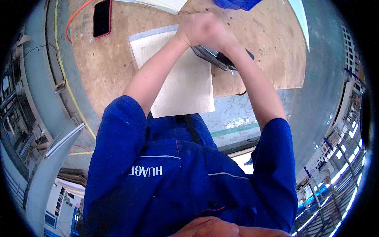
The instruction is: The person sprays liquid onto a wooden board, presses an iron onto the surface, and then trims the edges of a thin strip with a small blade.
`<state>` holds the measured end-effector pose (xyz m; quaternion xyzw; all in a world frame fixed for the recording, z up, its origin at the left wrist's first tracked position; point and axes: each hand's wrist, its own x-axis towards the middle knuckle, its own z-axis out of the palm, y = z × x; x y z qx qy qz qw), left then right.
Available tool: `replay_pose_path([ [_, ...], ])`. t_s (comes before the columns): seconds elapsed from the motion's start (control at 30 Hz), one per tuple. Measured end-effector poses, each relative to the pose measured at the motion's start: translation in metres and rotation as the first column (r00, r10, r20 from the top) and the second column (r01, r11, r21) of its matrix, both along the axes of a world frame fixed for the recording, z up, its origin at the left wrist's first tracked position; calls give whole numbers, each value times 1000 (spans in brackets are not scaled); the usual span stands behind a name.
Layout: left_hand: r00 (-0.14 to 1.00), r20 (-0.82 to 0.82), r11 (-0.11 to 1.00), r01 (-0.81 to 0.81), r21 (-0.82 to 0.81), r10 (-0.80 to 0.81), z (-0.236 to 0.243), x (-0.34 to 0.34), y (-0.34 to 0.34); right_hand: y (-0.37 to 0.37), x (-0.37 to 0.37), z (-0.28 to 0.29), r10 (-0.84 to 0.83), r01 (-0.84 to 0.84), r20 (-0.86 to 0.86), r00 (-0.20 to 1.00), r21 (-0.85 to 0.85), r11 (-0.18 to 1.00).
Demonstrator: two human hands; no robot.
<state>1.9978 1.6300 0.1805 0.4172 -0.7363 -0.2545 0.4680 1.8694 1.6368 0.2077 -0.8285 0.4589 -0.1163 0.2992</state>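
Above the table, my left hand (190, 30) and my right hand (216, 33) meet, pressed together or overlapping. Motion blur smears both, and their fingers cannot be made out. A black tool with long flat metal parts (213, 58) lies just on the near side of my hands, partly covered by my right wrist; its exact kind does not show. Under my left forearm rests a cream rectangular sheet (181, 89), its near edge sticking out past the table edge toward me. A greyish strip (156, 33) shows along the sheet's far edge.
The brown, stained worktable (272, 63) bears a phone in a red case (102, 19) at the far left. Beside it runs an orange cable (70, 24). Another pale sheet (167, 4) and a blue object (237, 3) lie at the far edge. A whitish panel edge (301, 21) borders the right.
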Motion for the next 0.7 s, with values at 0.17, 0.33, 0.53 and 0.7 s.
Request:
replay_pose_path([
  [0.17,992,87,986,83,148,-97,5,-3,80,79,-1,20,-83,106,-130,988,183,977],
  [0.33,996,-56,988,78,131,-71,17,-14,184,192,-23,3,1,27,-196,981,143,989],
  [0.53,995,-34,963,100,252,-95,44,12,223,233,3,20,17,39,-223,975,244,969],
  [0.7,989,-138,958,85,274,-48,35,37,204,207,41,32,-27,25,-95,995,-28,999],
])
